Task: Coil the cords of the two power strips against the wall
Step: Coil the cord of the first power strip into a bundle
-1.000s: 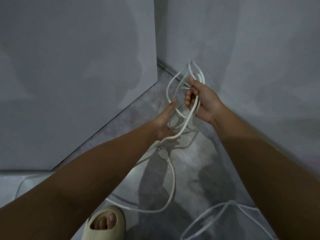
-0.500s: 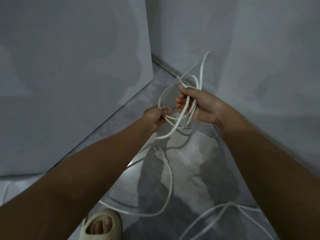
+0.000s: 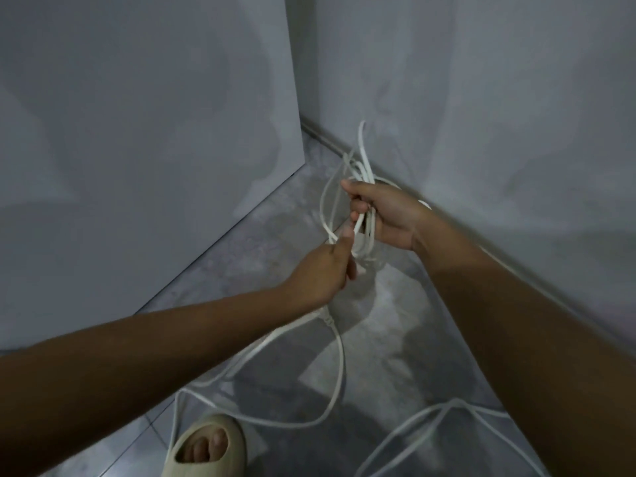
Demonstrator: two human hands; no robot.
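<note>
A white power cord [image 3: 339,370] trails in a long loop over the grey floor, and its plug end [image 3: 327,319] hangs just below my left wrist. My right hand [image 3: 385,215] grips a bundle of coiled loops [image 3: 362,160] of that cord, which stick up above its fingers. My left hand [image 3: 325,270] sits just below and left of the right one, its thumb raised, pinching a strand that runs up into the bundle. No power strip body is in view.
Grey walls close in on the left [image 3: 155,149] and right [image 3: 499,115], meeting in a narrow corner ahead. A second run of white cord [image 3: 444,411] lies at the lower right. My foot in a beige slide sandal [image 3: 210,449] stands at the bottom edge.
My left hand slid a little down and right under the bundle, feeding the strand. The right hand kept its grip, and the loops above it shifted and drew closer together.
</note>
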